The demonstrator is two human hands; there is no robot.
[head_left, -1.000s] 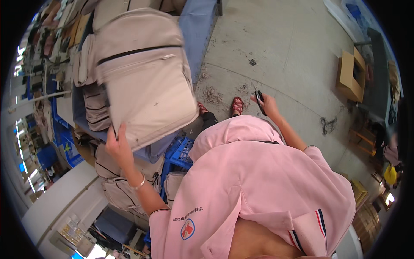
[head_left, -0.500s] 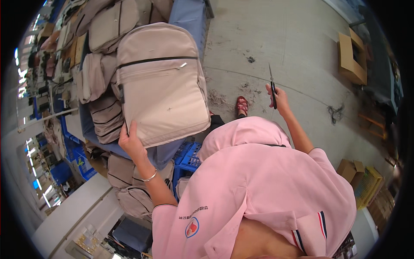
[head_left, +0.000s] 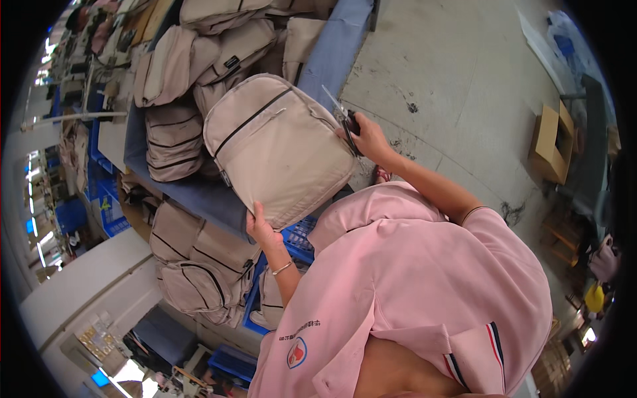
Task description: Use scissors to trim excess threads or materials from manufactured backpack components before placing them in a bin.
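A beige backpack [head_left: 285,156] with a dark zip line across its upper part lies tilted in front of me. My left hand [head_left: 263,229] grips its lower left corner, thumb on the front panel and the other fingers hidden underneath. At the backpack's right edge, my right hand [head_left: 368,137] is closed round the black handles of a pair of scissors [head_left: 350,121]. Their pointed metal blades stand apart from each other and point up and left, along the bag's side. Whether the blades touch the bag I cannot tell.
More beige backpacks [head_left: 174,142] are heaped on a blue-covered table [head_left: 332,56] behind and to the left. Below, further bags [head_left: 192,285] lie near a blue plastic crate [head_left: 302,235]. An open cardboard box [head_left: 547,146] stands on the grey floor [head_left: 451,86] at right, where dark thread scraps lie.
My right hand has brought the scissors left, from out over the floor to the backpack's right edge. The backpack has turned and shifted right, still in my left hand. The whole view has swung.
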